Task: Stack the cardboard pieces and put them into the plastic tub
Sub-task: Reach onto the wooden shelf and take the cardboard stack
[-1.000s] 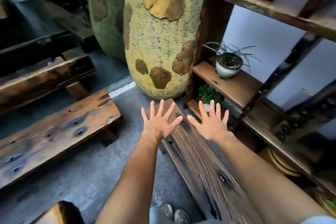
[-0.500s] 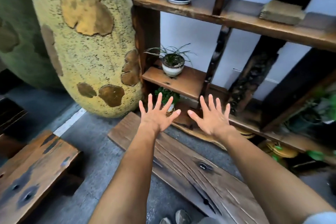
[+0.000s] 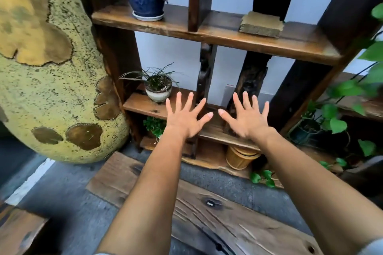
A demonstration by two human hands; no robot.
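Observation:
My left hand [image 3: 185, 117] and my right hand [image 3: 246, 119] are stretched out in front of me, palms down, fingers spread wide, holding nothing. They hover side by side in front of the lower boards of a dark wooden shelf unit [image 3: 217, 33]. No cardboard pieces and no plastic tub show in this view.
A huge yellow mottled vase [image 3: 47, 68] stands at the left. The shelf carries a blue pot [image 3: 145, 2], a small white plant pot [image 3: 158, 93], a straw-coloured block [image 3: 261, 25] and a bamboo container [image 3: 240, 157]. A worn plank [image 3: 228, 219] lies below my arms. Leafy vines [image 3: 342, 114] hang at right.
The view has swung right and upward, away from the wooden benches toward the shelf. Both hands stay spread and empty, now in front of the shelf boards.

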